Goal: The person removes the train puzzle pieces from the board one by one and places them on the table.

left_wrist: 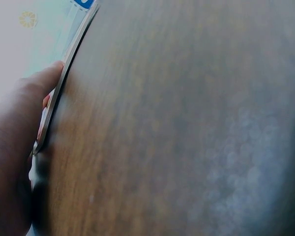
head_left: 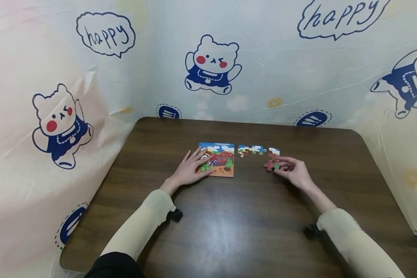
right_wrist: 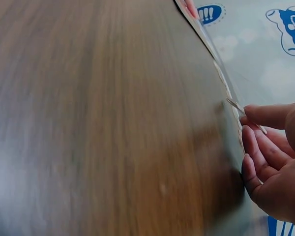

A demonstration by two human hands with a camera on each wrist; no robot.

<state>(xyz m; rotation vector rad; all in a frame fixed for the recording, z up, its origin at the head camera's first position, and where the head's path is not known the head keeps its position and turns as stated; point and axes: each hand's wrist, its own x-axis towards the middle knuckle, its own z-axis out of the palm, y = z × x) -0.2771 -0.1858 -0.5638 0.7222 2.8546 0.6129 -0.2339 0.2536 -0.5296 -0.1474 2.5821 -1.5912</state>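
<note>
Pinching piece (head_left: 272, 165): right fingers (head_left: 287, 159) | left fingers (head_left: 199, 156) obscuring board (head_left: 226, 170) | two pieces (head_left: 258, 149) between

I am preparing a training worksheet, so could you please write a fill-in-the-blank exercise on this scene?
One hand pinches a puzzle piece; it is the person's ____ one.
The other hand rests on a picture board, which lies to the ____ of the loose pieces in the head view.
The table is ____ in colour.
The word in the speech bubbles on the backdrop is ____.

Missing words: right; left; brown; happy.
</note>
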